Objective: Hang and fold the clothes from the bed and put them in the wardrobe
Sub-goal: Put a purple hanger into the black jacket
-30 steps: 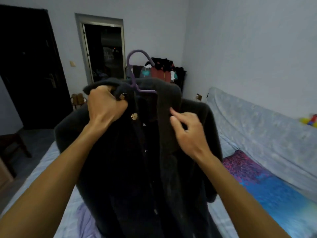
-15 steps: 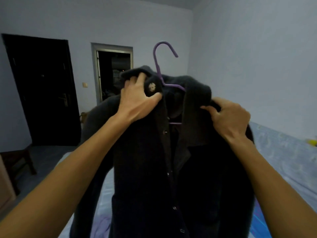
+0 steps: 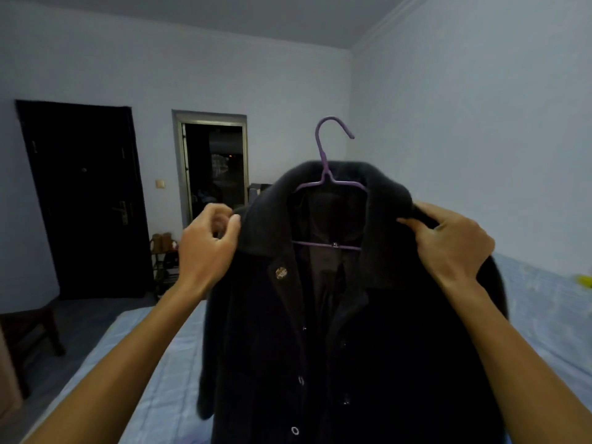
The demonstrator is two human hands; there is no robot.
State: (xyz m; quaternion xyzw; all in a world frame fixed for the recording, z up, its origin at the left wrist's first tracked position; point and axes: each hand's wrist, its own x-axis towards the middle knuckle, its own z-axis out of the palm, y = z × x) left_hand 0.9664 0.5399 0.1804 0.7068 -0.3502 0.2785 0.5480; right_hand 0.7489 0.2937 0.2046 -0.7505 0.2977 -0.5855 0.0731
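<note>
As left hand and right hand fingers clasp the coat (on a hanger), it screens the bed

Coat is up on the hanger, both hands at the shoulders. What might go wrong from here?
Neither left hand nor right hand holds the purple hanger itself; letting go of the dark coat could drop both onto the bed.
The coat's front is open at the top on a thin hanger, so a shoulder may slip off.

The coat is cut off by the bottom edge.
</note>
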